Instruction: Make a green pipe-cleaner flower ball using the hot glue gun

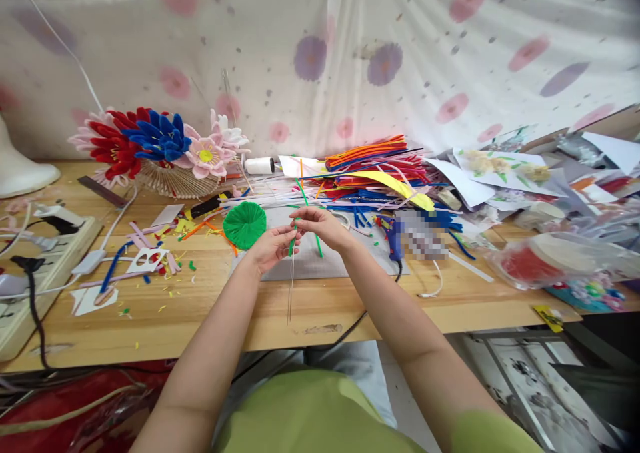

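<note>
My left hand (pixel 273 246) is closed in a pinch on a thin metal wire (pixel 291 286) that hangs down past the table edge. My right hand (pixel 323 225) is closed on a green pipe cleaner (pixel 317 243) and holds it against the top of the wire. Both hands meet above a grey mat (pixel 320 263) at the middle of the wooden table (pixel 200 306). Just left of my hands lies a round green pipe-cleaner disc (pixel 245 224).
A heap of coloured pipe cleaners (pixel 373 173) lies behind the mat. A blue glue gun (pixel 394 236) rests at its right edge. Finished pipe-cleaner flowers (pixel 150 143) stand at the back left, a power strip (pixel 35 266) at the left edge, papers and bags at the right.
</note>
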`<state>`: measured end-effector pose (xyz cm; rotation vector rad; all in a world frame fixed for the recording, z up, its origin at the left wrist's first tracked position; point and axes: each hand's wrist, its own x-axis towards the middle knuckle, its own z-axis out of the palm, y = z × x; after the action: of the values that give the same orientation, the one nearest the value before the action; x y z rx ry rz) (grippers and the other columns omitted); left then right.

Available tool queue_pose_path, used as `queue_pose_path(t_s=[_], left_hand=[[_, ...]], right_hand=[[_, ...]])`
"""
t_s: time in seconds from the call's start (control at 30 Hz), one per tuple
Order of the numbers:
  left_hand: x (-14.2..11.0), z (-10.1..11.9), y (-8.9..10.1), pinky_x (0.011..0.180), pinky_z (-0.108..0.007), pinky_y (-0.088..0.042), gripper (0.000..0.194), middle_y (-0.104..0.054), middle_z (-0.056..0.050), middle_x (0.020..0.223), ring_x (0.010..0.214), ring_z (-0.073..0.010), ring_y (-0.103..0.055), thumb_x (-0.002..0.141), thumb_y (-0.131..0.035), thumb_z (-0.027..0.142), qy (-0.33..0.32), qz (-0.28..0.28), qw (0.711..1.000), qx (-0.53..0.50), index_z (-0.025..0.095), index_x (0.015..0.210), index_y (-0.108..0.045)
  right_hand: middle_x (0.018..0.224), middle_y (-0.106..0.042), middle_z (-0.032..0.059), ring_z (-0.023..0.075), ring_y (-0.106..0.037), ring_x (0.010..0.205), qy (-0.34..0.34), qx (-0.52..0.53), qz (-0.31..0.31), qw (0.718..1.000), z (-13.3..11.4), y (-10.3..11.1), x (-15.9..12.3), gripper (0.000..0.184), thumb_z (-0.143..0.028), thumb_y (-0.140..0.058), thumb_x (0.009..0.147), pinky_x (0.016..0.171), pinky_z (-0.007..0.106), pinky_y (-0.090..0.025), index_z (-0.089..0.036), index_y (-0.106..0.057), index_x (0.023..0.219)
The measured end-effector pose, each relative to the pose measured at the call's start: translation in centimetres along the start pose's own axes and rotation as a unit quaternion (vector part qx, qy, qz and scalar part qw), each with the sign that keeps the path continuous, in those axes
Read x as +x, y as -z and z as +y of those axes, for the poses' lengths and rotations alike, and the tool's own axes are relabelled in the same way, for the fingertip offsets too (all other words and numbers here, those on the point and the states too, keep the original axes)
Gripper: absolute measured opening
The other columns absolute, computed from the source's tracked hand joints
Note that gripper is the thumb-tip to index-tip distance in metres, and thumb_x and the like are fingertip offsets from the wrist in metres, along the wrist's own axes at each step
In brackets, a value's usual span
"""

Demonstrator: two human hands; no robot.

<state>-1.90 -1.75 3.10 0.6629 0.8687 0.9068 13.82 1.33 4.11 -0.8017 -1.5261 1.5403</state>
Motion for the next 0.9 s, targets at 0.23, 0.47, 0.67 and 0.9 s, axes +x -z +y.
queue_pose_path(t_s=[0.23, 0.47, 0.67, 0.9], left_hand=[[0.9, -0.3, -1.9, 0.049, -0.013, -0.045, 0.012, -0.061, 0.0, 0.061, 0.047, -0.0024, -0.053, 0.078, -0.056, 0.004, -0.014, 0.054, 0.996, -0.07, 0.009, 0.069, -0.062], [1.4, -0.9, -1.6, 0.06, -0.018, -0.051, 0.006, -0.065, -0.002, 0.067, 0.057, -0.0059, -0.059, 0.077, -0.059, 0.009, -0.011, 0.062, 0.995, -0.071, 0.011, 0.073, -0.063], [1.0, -1.1, -0.9, 0.063, -0.026, -0.053, 0.008, -0.069, -0.007, 0.076, 0.066, -0.0126, -0.064, 0.072, -0.065, 0.012, -0.025, 0.06, 0.997, 0.034, 0.011, 0.081, -0.067], [0.7, -0.7, -0.3, 0.06, -0.021, -0.052, 0.017, -0.069, -0.007, 0.078, 0.056, -0.0071, -0.059, 0.079, -0.057, 0.009, 0.044, 0.016, 0.999, -0.009, 0.012, 0.091, -0.068]], right_hand=[[0.068, -0.054, -0.0046, 0.0081, -0.053, 0.058, 0.029, -0.042, 0.013, 0.999, 0.6, 0.6, 1.3, 0.027, -0.031, -0.069, 0.065, 0.058, 0.024, -0.045, -0.019, -0.053, 0.082], [0.061, -0.049, -0.0073, 0.0079, -0.051, 0.055, 0.007, -0.09, -0.024, 0.996, 0.8, 1.4, 2.0, 0.022, -0.027, -0.062, 0.069, 0.052, 0.022, -0.04, -0.02, -0.047, 0.083], [0.056, -0.046, -0.0089, 0.0068, -0.045, 0.053, 0.005, -0.164, -0.015, 0.986, 1.0, 1.7, 2.4, 0.02, -0.022, -0.06, 0.067, 0.048, 0.02, -0.033, -0.02, -0.045, 0.08], [0.061, -0.051, -0.0089, 0.0079, -0.054, 0.054, -0.012, -0.088, -0.027, 0.996, 1.3, 1.8, 2.6, 0.027, -0.027, -0.063, 0.068, 0.052, 0.022, -0.041, -0.021, -0.041, 0.083]])
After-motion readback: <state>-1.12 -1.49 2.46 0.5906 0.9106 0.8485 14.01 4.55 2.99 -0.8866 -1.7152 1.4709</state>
